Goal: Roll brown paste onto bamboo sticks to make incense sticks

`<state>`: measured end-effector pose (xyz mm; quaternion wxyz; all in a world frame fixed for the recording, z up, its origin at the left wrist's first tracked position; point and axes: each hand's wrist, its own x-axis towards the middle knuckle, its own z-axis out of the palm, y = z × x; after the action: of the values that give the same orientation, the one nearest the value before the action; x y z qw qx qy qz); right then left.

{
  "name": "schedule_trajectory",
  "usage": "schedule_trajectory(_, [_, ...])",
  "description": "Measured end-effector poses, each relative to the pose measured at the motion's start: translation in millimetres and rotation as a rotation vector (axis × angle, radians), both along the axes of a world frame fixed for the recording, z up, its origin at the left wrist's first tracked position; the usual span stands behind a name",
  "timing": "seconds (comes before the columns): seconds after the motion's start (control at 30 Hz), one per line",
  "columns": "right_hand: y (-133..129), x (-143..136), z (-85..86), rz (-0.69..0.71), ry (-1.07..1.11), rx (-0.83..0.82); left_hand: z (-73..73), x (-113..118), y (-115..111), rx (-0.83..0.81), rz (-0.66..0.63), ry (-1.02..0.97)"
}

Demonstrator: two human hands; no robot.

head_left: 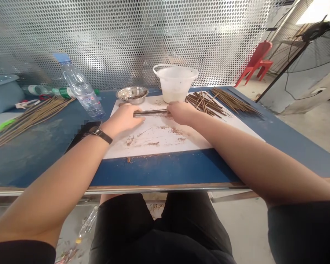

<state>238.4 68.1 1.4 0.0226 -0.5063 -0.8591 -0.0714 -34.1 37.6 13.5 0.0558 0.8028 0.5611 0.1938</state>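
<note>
Several thin dark sticks (151, 112) lie crosswise over a white sheet (148, 128) dusted with brown crumbs. At their right end, my right hand (181, 112) is closed with its fingers on the sticks. My left hand (123, 119), a dark watch on its wrist, is at the left end. Its thumb and fingers are spread apart around the stick ends; contact there is hard to make out. Behind my left hand stands a metal bowl (132, 96) with dark bits in it. A translucent white bucket (177, 82) rises just behind my right hand.
Brown sticks (206, 102) lie in a loose pile right of the bucket, with another bundle (235, 101) farther right. At left are a clear bottle (82, 88), long sticks (30, 119), a dark flat object (82, 134) and a blue basin (2, 93). A perforated metal panel (112, 40) stands behind.
</note>
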Motion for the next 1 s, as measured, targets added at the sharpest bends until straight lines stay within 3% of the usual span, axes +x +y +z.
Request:
schedule_trajectory(0.3, [3.4, -1.6, -5.5, 0.053, -0.082, 0.055, -3.4, -0.6, 4.8, 0.013, 0.000, -0.033])
schedule_trajectory(0.5, [-12.7, 5.8, 10.7, 0.038, -0.143, 0.138, 0.7, -4.6, 1.8, 0.065, -0.013, 0.007])
schedule_trajectory(0.63, [-18.9, 7.8, 20.2, 0.081, -0.020, 0.200, 4.8, -0.6, -3.6, 0.076, -0.146, 0.039])
schedule_trajectory(0.8, [-25.8, 2.5, 23.4, 0.133, 0.289, 0.106, 4.6, 10.5, -8.5, -0.002, -0.198, -0.063])
schedule_trajectory(1.0, [-8.8, 21.1, 15.2, -0.086, 1.133, -0.062, 7.6, 6.3, -8.8, 0.046, -0.108, -0.155])
